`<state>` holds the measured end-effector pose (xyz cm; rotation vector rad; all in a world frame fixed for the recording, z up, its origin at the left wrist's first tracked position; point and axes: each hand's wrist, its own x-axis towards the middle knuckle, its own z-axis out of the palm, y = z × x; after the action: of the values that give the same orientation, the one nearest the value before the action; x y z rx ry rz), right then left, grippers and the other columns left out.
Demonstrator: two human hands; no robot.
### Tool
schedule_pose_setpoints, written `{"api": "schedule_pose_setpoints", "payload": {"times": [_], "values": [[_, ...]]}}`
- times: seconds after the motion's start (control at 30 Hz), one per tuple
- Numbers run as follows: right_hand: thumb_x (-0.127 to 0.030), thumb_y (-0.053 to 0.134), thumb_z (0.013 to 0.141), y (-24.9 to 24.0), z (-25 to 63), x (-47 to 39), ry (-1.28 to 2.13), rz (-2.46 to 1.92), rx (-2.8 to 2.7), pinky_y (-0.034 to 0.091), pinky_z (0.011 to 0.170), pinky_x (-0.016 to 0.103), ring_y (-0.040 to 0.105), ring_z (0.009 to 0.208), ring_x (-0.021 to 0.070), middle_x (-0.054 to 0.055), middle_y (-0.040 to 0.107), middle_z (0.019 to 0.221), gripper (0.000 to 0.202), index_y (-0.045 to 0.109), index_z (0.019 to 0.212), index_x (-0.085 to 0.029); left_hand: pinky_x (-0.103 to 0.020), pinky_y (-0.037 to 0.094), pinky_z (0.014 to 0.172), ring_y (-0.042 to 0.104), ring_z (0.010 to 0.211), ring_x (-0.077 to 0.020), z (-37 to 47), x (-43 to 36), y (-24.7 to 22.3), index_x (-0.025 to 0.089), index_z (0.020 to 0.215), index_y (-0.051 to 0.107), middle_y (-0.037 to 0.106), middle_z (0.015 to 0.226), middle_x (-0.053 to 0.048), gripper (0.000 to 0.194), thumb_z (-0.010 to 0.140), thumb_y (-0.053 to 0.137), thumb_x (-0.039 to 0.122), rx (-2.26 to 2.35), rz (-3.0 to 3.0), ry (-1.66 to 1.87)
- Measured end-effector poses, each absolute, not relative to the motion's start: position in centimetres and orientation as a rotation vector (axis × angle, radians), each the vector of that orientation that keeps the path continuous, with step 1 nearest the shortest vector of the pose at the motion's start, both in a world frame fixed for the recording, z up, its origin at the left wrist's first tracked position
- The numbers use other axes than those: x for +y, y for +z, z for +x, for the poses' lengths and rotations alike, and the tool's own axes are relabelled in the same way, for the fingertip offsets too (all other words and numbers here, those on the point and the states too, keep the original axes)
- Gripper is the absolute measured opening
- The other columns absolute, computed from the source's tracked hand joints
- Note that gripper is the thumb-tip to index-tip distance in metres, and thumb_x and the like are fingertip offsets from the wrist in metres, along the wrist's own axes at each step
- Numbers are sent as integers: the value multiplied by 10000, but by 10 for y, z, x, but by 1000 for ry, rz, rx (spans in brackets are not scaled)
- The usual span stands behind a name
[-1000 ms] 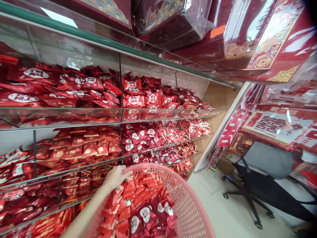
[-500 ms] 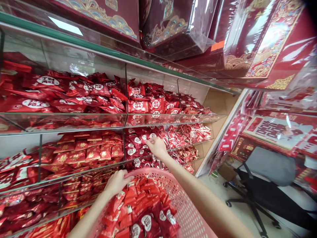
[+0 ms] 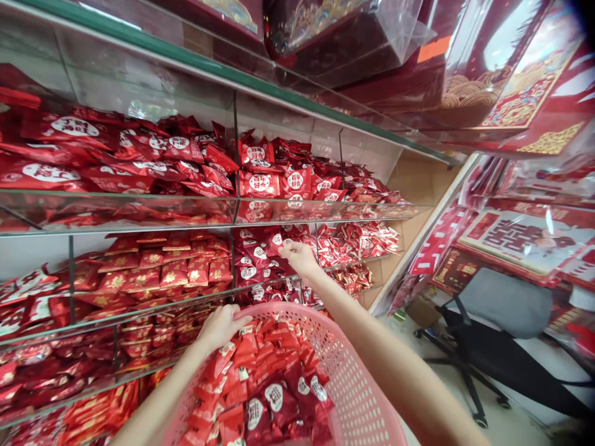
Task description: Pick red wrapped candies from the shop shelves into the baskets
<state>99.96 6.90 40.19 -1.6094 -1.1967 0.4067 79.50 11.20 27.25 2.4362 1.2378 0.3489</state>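
Observation:
My left hand (image 3: 222, 327) is wrapped over the far left rim of a pink perforated plastic basket (image 3: 367, 378). Inside the basket lie many small bright red packets (image 3: 260, 347) and, nearer to me, several dark red packets with white ovals (image 3: 275, 399). My right hand (image 3: 301, 257) reaches past the basket to a shelf compartment. Its thumb and fingers are pinched together at a dark red packet (image 3: 277, 239) among others of that kind; the exact contact is partly hidden by the fingers.
Glass shelves (image 3: 204, 224) with upright dividers hold red and gold packets (image 3: 174, 272). Overhead, a glass edge (image 3: 186, 59) carries large dark red gift boxes (image 3: 344, 56). To the right stand an office chair (image 3: 506, 303) and a rack of red decorations (image 3: 520, 241).
My right hand has shifted slightly right and up in the view, still by the dark red packets. The whole view has tilted a little; my left hand stays on the basket rim.

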Motion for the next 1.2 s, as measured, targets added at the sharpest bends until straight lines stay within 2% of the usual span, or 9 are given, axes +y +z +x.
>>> {"api": "schedule_pose_setpoints", "payload": {"times": [0.2, 0.33, 0.47, 0.63, 0.9, 1.07, 1.13, 1.2], "values": [[-420, 572, 714, 393, 1002, -24, 515, -1414, -1139, 321, 575, 219, 384, 574, 86, -40, 440, 601, 278, 480, 633, -170, -200, 229, 504, 481, 545, -116, 797, 112, 274, 195, 602, 490, 510, 555, 21, 429, 734, 441, 600, 1231, 2432, 330], [-458, 553, 754, 356, 987, -85, 979, -1453, -1020, 242, 474, 216, 309, 469, 66, -53, 396, 521, 326, 450, 625, -176, -200, 233, 508, 487, 550, -121, 797, 112, 272, 197, 606, 500, 522, 561, 18, 424, 733, 447, 598, 1242, 2435, 317], [-486, 636, 667, 317, 974, -118, 1338, -1546, -835, 244, 447, 206, 371, 438, 56, -31, 487, 531, 363, 471, 643, -163, -204, 241, 511, 485, 542, -124, 796, 113, 271, 203, 608, 494, 526, 565, 18, 428, 740, 427, 605, 1239, 2469, 325], [-444, 676, 603, 293, 957, -124, 1576, -1609, -687, 236, 384, 180, 401, 380, 40, -33, 538, 533, 355, 482, 654, -151, -201, 236, 513, 466, 528, -117, 796, 113, 271, 200, 600, 479, 504, 551, 21, 430, 740, 424, 603, 1236, 2464, 331], [-271, 600, 710, 268, 909, -107, 1646, -1654, -488, 298, 326, 154, 479, 354, 61, 8, 632, 553, 162, 496, 679, -150, -204, 236, 516, 456, 535, -118, 796, 112, 272, 201, 599, 474, 504, 562, 18, 437, 735, 418, 612, 1220, 2466, 338], [-303, 529, 767, 274, 906, -108, 1784, -1706, -512, 310, 308, 152, 494, 341, 67, 32, 624, 520, 227, 496, 614, -138, -201, 232, 507, 460, 527, -115, 796, 112, 273, 198, 583, 436, 484, 538, 25, 418, 738, 433, 586, 1225, 2462, 342], [-343, 493, 795, 288, 915, -104, 1705, -1742, -667, 294, 308, 157, 474, 323, 66, 17, 591, 474, 282, 511, 604, -135, -199, 234, 505, 473, 537, -116, 795, 112, 273, 197, 583, 430, 491, 548, 25, 407, 737, 441, 574, 1225, 2455, 347], [-402, 466, 811, 311, 930, -91, 1479, -1719, -940, 287, 324, 168, 437, 312, 62, -12, 548, 434, 331, 515, 610, -144, -197, 235, 504, 485, 547, -115, 795, 112, 273, 195, 582, 429, 504, 563, 23, 402, 737, 446, 566, 1226, 2448, 357]]}}
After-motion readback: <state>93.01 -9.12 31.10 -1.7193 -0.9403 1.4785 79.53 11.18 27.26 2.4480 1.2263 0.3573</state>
